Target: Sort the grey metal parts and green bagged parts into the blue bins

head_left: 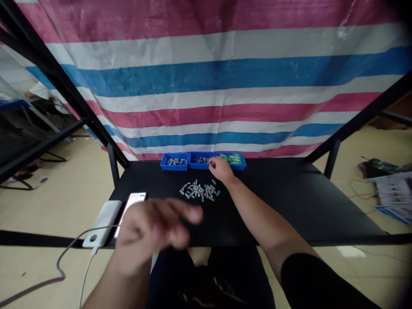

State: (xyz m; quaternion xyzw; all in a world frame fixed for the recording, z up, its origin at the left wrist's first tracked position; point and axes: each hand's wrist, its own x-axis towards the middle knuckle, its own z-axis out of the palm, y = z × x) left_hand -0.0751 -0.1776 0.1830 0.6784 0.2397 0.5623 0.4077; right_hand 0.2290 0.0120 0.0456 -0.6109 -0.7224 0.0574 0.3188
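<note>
Right hand at middle bin, fingers narrow, hold unclear; left hand well before bin, blurred, fingers loosely parted; metal parts heaped just before bin.

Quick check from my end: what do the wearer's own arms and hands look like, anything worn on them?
Left hand and right hand are gloveless. A plain black sleeve covers the upper right arm; no sleeve shows on the left. Blur hides finer left-hand detail.

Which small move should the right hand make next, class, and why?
Probably pinch one metallic part from the middle blue bin: the right hand is at its right end, fingertips curled near the loose parts; whether anything is held is unclear.
</note>
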